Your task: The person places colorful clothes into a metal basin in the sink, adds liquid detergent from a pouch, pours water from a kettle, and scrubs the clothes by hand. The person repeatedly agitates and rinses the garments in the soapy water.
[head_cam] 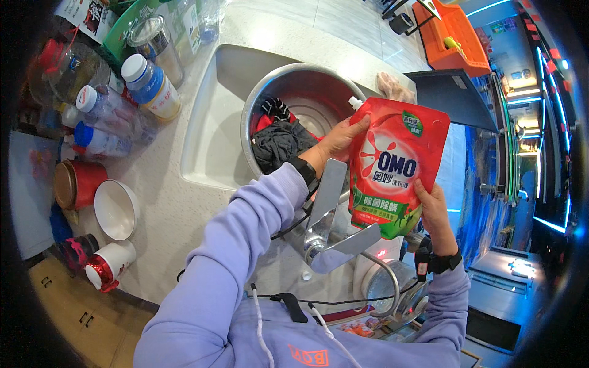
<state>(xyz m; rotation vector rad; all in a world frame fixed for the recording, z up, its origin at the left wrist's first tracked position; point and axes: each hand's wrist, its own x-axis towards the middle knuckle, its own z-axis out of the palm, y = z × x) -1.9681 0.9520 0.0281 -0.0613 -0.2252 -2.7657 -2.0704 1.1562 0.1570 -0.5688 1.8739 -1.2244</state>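
A red OMO laundry-detergent refill pouch (pixel 391 161) is held up, partly in front of the metal basin's right rim. A white spout (pixel 355 103) sticks out at its upper left corner; I cannot tell if it is capped. My left hand (pixel 341 138) grips the pouch's left edge below the spout. Its lower right edge is pinched by my right hand (pixel 432 209). Dark grey clothing (pixel 283 142), with red and striped cloth beside it, lies in the round metal basin (pixel 253 99). The basin stands in a pale sink (pixel 202 152).
A shiny metal fitting with two flat blades (pixel 322 230) rises below the pouch. Plastic bottles (pixel 152 87), a white bowl (pixel 116 209) and a red tub (pixel 85 184) line the counter's left side. A crumpled cloth (pixel 395 86) lies beyond the basin. Glass jars (pixel 391 280) stand lower right.
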